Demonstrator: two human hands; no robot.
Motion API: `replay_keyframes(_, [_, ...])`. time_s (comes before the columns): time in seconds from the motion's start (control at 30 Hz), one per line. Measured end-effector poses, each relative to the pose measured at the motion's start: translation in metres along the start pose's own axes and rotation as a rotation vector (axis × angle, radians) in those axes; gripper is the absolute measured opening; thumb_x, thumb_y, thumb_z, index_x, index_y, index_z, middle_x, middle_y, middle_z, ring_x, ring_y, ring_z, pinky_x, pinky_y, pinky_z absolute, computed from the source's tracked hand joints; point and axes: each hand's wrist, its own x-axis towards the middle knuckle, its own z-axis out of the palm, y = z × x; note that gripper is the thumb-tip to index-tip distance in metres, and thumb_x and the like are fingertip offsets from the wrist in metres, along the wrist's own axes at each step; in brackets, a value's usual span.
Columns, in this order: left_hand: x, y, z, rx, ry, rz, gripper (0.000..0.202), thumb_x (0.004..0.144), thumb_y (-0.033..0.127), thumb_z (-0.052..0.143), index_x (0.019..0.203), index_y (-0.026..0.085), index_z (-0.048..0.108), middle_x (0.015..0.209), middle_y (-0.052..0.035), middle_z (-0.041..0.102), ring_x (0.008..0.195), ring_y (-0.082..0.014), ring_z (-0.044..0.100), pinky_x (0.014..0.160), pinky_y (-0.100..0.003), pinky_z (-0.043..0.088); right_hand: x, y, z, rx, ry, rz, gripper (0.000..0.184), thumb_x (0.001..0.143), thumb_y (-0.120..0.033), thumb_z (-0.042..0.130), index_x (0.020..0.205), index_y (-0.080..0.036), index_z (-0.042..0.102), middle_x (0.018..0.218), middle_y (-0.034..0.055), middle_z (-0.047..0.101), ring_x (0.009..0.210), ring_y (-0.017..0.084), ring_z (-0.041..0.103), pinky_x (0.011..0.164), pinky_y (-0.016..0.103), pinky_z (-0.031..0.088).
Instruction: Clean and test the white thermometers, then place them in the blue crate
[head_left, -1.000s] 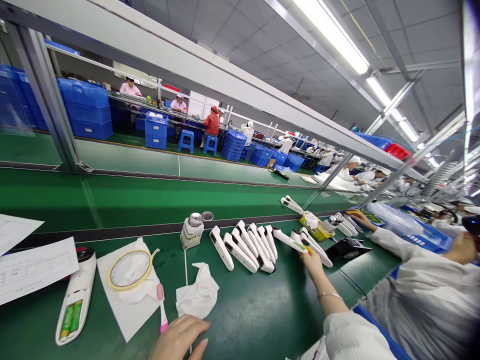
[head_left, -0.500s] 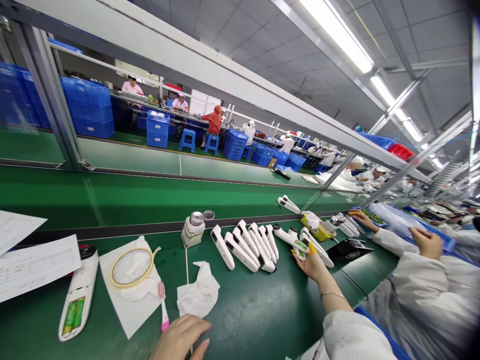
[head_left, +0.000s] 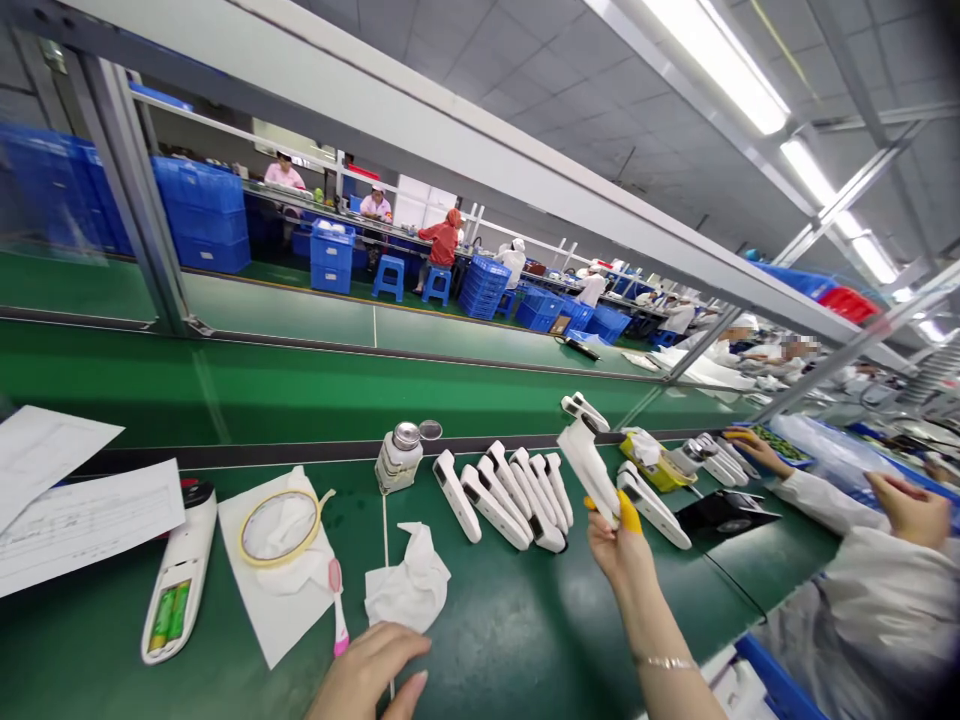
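My right hand [head_left: 621, 545], with yellow finger covers, grips a white handheld thermometer [head_left: 587, 462] near its lower end, raised above the bench with its dark-tipped head up. To the left of it lies a row of several similar white thermometers [head_left: 495, 505]. Another thermometer [head_left: 654, 508] rests just to the right. At the lower middle, my left hand [head_left: 371, 670] holds nothing, its thumb and fingers apart. Close to its fingertips are a crumpled white cloth [head_left: 411, 585] and a pink and white toothbrush [head_left: 338, 605].
A pump bottle [head_left: 399, 460] stands by the belt edge. Leftward are a yellow tape roll [head_left: 251, 560], an open-backed thermometer with green batteries [head_left: 174, 590] and papers [head_left: 97, 510]. A yellow basket [head_left: 660, 470] and black device [head_left: 727, 515] sit right. A co-worker's hand [head_left: 911, 508] is near.
My right hand has lifted the thermometer and turned it more upright; its green batteries, visible before, are now hidden. My left hand stays near the cloth. The view has shifted slightly.
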Motion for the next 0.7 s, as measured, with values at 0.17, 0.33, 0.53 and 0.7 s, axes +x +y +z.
replay_keyframes(0.17, [-0.001,-0.014,0.002,-0.441,0.129,-0.054,0.053,0.082,0.046,0.053,0.129,0.025,0.043,0.127,-0.0103,0.056,0.112,-0.0209,0.056,0.093,-0.031,0.047,-0.084,0.078,0.060,0.027,-0.337,0.568,0.036,0.055,-0.042,0.081,0.074,-0.017,0.062,0.054,-0.0058,0.057,0.031,-0.003,0.027,0.028,0.006,0.025])
replay_keyframes(0.33, [-0.004,-0.013,-0.021,-1.053,0.263,-0.010,0.071,0.063,0.050,0.073,0.123,0.022,0.048,0.120,-0.0124,0.060,0.107,-0.0276,0.058,0.095,-0.042,0.044,-0.157,0.151,0.116,-0.007,-0.590,1.104,0.033,0.062,-0.043,0.076,0.065,-0.014,0.062,0.046,-0.0050,0.051,0.031,0.000,0.035,0.028,0.008,0.026])
replay_keyframes(0.53, [-0.003,-0.001,-0.044,-1.296,0.514,-0.174,0.043,0.062,0.026,0.078,0.102,0.019,0.064,0.094,-0.0061,0.069,0.090,-0.0226,0.063,0.083,-0.036,0.050,-0.166,0.152,0.140,-0.226,-0.873,0.653,0.037,0.078,-0.052,0.059,0.102,-0.024,0.064,0.098,0.0055,0.068,0.089,0.020,0.063,0.076,0.033,0.051])
replay_keyframes(0.7, [0.003,0.000,-0.041,-1.157,0.512,-0.293,0.029,0.070,0.025,0.071,0.096,0.014,0.065,0.094,-0.0079,0.069,0.086,-0.0204,0.064,0.080,-0.034,0.050,-0.154,0.147,0.131,-0.610,-1.034,0.198,0.030,0.084,-0.041,0.056,0.110,-0.027,0.061,0.107,0.0051,0.065,0.105,0.026,0.056,0.094,0.040,0.041])
